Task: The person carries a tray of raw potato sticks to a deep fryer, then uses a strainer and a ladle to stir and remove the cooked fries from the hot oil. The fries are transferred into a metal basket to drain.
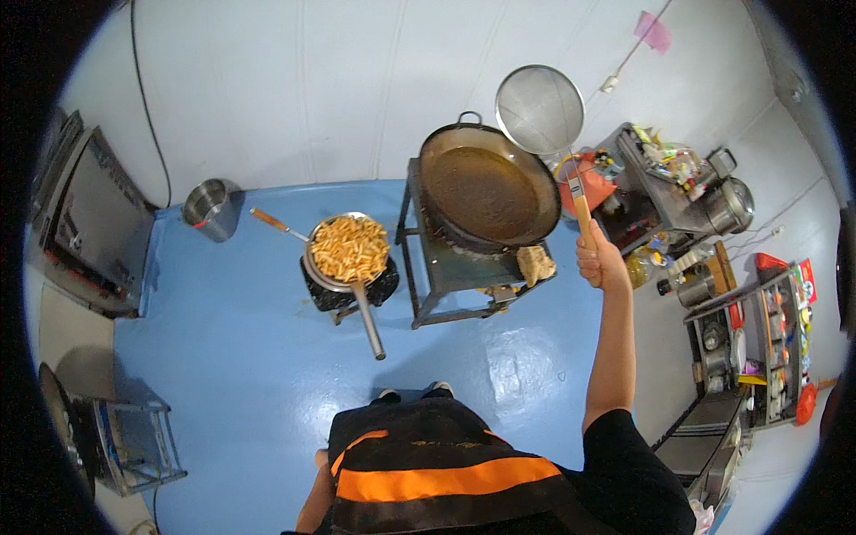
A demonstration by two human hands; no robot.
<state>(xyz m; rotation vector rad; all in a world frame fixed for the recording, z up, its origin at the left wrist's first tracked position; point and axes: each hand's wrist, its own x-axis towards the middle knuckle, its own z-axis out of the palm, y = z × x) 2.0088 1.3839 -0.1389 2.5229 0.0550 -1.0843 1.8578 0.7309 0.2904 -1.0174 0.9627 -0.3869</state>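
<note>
My right hand (602, 262) grips the wooden handle of a round fine-mesh strainer (540, 110), raised with its mesh at the far right rim of a large wok (485, 187). Brown oil covers the wok's bottom. Whether strainer and wok touch, I cannot tell. Low at my left side, my left hand (322, 459) is mostly hidden beside my black and orange apron (441, 478). In front of me to the left, fried strips (351, 247), probably fries, heap up in a metal pan or strainer with a long metal handle (369, 324). A second wooden handle (267, 217) juts from it.
The wok stands on a metal stove stand (461, 274), with a crumpled cloth (535, 265) at its corner. A steel bucket (212, 208) sits by the wall. To the right are a cluttered metal table (659, 194) and oil bottles (643, 264); a metal cabinet (100, 227) stands left.
</note>
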